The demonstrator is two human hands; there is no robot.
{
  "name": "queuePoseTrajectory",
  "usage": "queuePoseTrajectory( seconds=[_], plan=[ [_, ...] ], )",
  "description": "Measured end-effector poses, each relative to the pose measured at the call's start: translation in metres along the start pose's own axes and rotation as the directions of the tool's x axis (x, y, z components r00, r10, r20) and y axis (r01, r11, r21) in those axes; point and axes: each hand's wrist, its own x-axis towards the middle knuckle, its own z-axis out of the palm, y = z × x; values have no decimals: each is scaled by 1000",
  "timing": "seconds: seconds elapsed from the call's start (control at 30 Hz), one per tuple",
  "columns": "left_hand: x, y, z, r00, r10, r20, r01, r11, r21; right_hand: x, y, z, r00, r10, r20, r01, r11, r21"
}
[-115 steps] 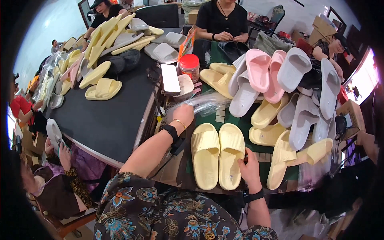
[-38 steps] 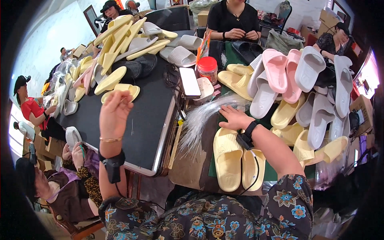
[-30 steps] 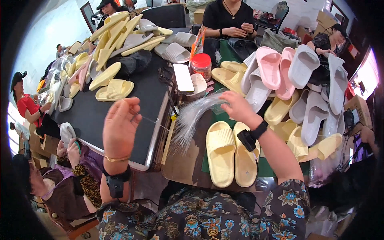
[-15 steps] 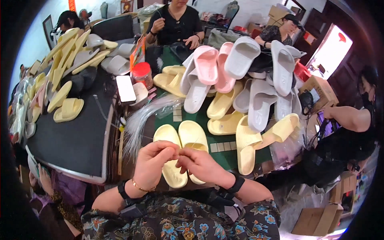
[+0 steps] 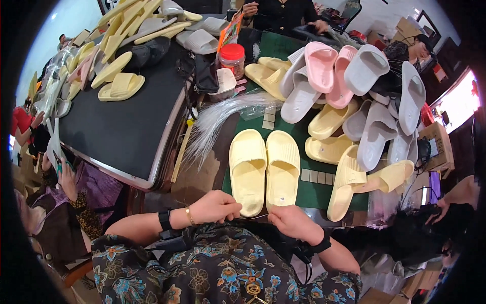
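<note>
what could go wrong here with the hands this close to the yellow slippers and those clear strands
1. The left hand and right hand meet right at the heels of the pale yellow slipper pair; a bump could push the pair out of line.
2. The bundle of clear strands fans loosely beside the pair and may snag or scatter.
3. The heaped slippers lean on one another and could slide.

A pair of pale yellow slippers point(image 5: 265, 169) is laid side by side on the green mat point(image 5: 314, 192), soles down, heels toward the person. Ribbed footbeds are seen (a small sticker is placed on the right heel).
</note>
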Motion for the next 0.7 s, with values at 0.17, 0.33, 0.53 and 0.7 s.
queuePoseTrajectory(
  seconds=[0.17, 0.33, 0.53, 0.7],
  plan=[
    [9, -6, -10, 986, 5, -164, -35, 984, -176, -6, 8, -6, 986, 15, 166, -11, 1000, -24],
    [7, -2, -14, 993, -15, -119, -15, 969, -248, -7, 8, -16, 982, 74, 173, -60, 995, -85],
    [9, -13, -5, 931, -181, 318, 190, 982, 2, 4, 21, -22, 987, 88, 136, -61, 979, -194],
    [21, -29, 7, 847, -339, 409, 391, 919, -50, 20, 22, -30, 975, 109, 192, -51, 957, -286]
  ],
)
